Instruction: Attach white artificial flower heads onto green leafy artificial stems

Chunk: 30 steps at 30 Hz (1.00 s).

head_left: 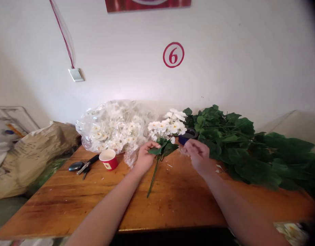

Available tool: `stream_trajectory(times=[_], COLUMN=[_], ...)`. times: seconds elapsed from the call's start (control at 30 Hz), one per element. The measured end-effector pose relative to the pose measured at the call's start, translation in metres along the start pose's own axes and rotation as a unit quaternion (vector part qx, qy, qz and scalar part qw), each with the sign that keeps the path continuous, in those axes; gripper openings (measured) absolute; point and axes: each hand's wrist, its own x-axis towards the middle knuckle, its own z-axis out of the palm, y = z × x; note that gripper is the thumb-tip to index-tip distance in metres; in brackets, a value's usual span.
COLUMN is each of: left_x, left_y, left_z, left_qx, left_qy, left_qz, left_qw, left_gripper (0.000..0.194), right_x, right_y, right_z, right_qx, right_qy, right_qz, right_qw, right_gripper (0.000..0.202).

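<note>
My left hand point(146, 154) is closed around the upper stem of an artificial flower bunch point(165, 127). White blooms top it, green leaves spread at the fingers, and the bare stem slants down over the table. To the right, my right hand point(197, 155) has its fingers pinched together. Whatever they hold is too small to make out. Just behind those fingers is a dark blue and black round object point(187, 136), perhaps a tape roll, partly hidden by the blooms and the hand.
A clear plastic bag point(113, 126) of white flowers lies behind on the wooden table point(137, 212). Left of me are a red and white paper cup point(108, 160), a nail clipper point(83, 168) and a black rounded object point(75, 166). Green artificial leaves point(239, 143) cover the right side.
</note>
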Motion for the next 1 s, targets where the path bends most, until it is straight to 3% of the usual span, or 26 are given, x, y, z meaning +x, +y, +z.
stream_trajectory(times=[0.07, 0.17, 0.27, 0.4, 0.5, 0.67, 0.73, 0.87, 1.0], left_x=[0.001, 0.002, 0.001, 0.001, 0.0, -0.009, -0.012, -0.017, -0.018], left_y=[0.004, 0.008, 0.008, 0.006, 0.006, 0.005, 0.002, -0.01, -0.02], left_z=[-0.003, -0.006, -0.005, -0.005, -0.006, -0.005, -0.003, 0.0, 0.002], left_qx=[-0.018, -0.028, -0.031, -0.027, 0.008, 0.096, 0.127, 0.17, 0.195], left_qy=[0.034, 0.07, 0.098, 0.119, 0.133, 0.225, 0.209, 0.121, 0.072], left_qz=[0.018, 0.029, 0.032, 0.029, 0.034, 0.149, 0.175, 0.191, 0.162], left_qw=[0.999, 0.997, 0.994, 0.992, 0.99, 0.958, 0.954, 0.959, 0.965], left_gripper=[0.012, 0.014, 0.016, 0.016, 0.018, 0.019, 0.019, 0.016, 0.02], right_x=[-0.005, -0.014, -0.025, -0.033, -0.032, -0.02, -0.014, -0.008, -0.018], right_y=[0.003, 0.008, 0.01, 0.01, 0.009, 0.001, -0.008, -0.036, -0.059], right_z=[0.007, 0.026, 0.047, 0.059, 0.057, 0.044, 0.035, 0.005, -0.041], right_qx=[-0.02, -0.023, -0.005, 0.046, 0.059, 0.049, 0.067, 0.12, 0.103], right_qy=[-0.158, -0.355, -0.441, -0.493, -0.477, -0.375, -0.335, -0.235, -0.046], right_qz=[-0.01, 0.053, 0.102, 0.166, 0.205, 0.166, 0.139, 0.075, 0.012], right_qw=[0.987, 0.933, 0.892, 0.853, 0.853, 0.911, 0.929, 0.962, 0.994], right_gripper=[0.036, 0.03, 0.03, 0.031, 0.029, 0.029, 0.03, 0.028, 0.022])
